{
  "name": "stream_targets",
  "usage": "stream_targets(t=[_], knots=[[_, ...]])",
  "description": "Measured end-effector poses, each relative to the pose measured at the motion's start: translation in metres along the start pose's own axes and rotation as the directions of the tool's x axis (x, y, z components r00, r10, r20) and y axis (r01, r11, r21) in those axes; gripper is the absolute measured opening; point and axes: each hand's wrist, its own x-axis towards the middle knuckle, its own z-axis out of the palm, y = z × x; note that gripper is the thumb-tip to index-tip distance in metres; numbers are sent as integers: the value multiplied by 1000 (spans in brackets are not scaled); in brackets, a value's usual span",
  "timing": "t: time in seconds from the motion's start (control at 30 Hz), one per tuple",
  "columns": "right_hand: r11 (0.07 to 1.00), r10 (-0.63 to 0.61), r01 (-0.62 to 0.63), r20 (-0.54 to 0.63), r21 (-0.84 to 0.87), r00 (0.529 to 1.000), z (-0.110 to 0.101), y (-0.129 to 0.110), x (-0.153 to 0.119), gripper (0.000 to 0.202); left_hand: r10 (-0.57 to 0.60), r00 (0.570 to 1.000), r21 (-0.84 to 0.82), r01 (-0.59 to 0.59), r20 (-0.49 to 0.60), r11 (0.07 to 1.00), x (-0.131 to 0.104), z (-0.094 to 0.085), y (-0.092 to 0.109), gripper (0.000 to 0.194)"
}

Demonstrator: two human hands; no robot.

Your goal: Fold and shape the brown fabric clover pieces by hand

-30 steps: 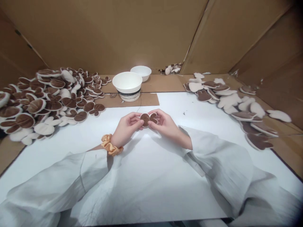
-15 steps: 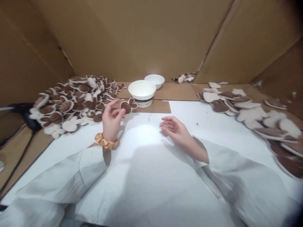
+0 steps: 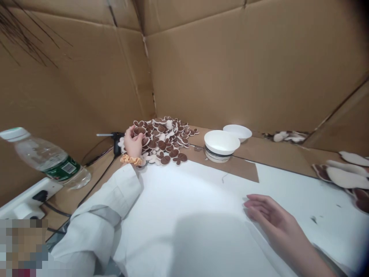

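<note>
My left hand (image 3: 133, 143), with an orange scrunchie (image 3: 131, 159) at its wrist, is at the left side of a pile of brown and cream fabric pieces (image 3: 162, 145). Between its thumb and fingers is a brown piece with a pale rim (image 3: 139, 131). My right hand (image 3: 266, 212) rests over the white work surface (image 3: 161, 192) with its fingers loosely curled and apart from the thumb, holding nothing.
Two white bowls, a nearer one (image 3: 221, 142) and one behind it (image 3: 238, 132), stand at the back. More fabric pieces (image 3: 347, 173) lie at the right. A plastic bottle (image 3: 49, 157), power strip (image 3: 31, 196) and glue gun (image 3: 117, 143) are at the left. Cardboard walls surround the surface.
The view has turned left, bringing the bottle and power strip in. My left hand has moved left from in front of the bowls to the pile's far side. My right hand remains over the white surface.
</note>
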Motion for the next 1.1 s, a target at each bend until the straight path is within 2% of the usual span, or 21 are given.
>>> stream_targets(t=[0.33, 0.5, 0.63, 0.8, 0.87, 0.9, 0.93, 0.97, 1.03, 1.07, 1.1], knots=[[995, 54, -55, -8, -78, 999, -3, 2, -1, 38, 127, 992, 309, -125, 12, 943, 8, -16, -7, 37], [998, 42, -43, -20, -40, 999, -3, 1, -1, 38, 175, 984, 369, -153, -25, 917, 7, -19, -9, 37], [999, 18, -15, -94, 38, 995, -6, 3, -2, 35, 245, 964, 382, -189, -104, 905, 9, -24, -8, 29], [1000, 11, -14, -124, -20, 992, -12, 3, -5, 27, 300, 941, 401, -217, -155, 890, 3, -35, -5, 30], [995, -7, -5, -121, -103, 993, -15, 2, -6, 27, 340, 935, 398, -277, -97, 874, -5, -42, -2, 29], [990, -17, 0, -117, -144, 993, -16, 3, -6, 27, 373, 928, 389, -335, -24, 858, -11, -46, 1, 27], [984, -25, 5, -112, -176, 993, -17, 3, -6, 27, 425, 897, 366, -437, 118, 822, -17, -49, 3, 26], [980, -31, 10, -104, -199, 994, -18, 4, -6, 26, 472, 835, 322, -546, 283, 773, -23, -53, 6, 28], [975, -42, 22, -85, -223, 995, -19, 6, -6, 26, 454, 667, 253, -687, 591, 681, -35, -57, 9, 42], [973, -47, 28, -77, -229, 996, -19, 7, -6, 26, 424, 590, 229, -729, 687, 645, -39, -58, 10, 49], [972, -51, 32, -73, -232, 996, -20, 8, -5, 25, 396, 531, 210, -757, 749, 618, -44, -57, 10, 52]])
